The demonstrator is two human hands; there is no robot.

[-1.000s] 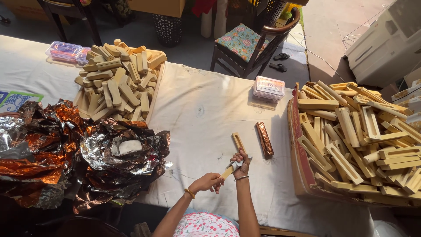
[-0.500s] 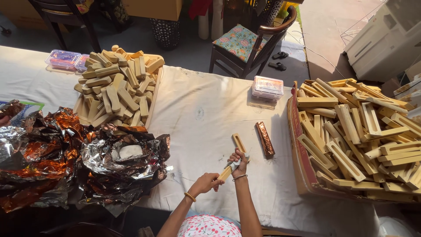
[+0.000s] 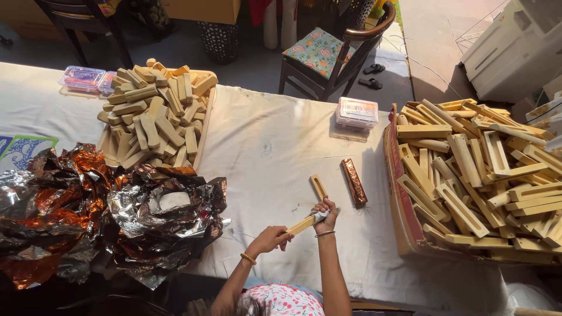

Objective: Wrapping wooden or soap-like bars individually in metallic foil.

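Right of hands, carton (image 3: pixel 397 193) holds wooden frames (image 3: pixel 468 175).

A single head-worn camera looks steeply down from well above the cloth-covered table (image 3: pixel 281 146), facing forward across it.

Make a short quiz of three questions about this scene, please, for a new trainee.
1. True or false: both hands hold the same pale wooden stick.
2. Which item lies nearest the copper-coloured foil-wrapped bar on the white cloth?
A. the slotted wooden stick
B. the clear plastic box
C. the heap of crumpled foil sheets
3. Fill in: the cardboard box of slotted wooden frames stands on the person's ____ side.

Key:
1. True: the left hand grips its near end, the right hand its far end.
2. A
3. right
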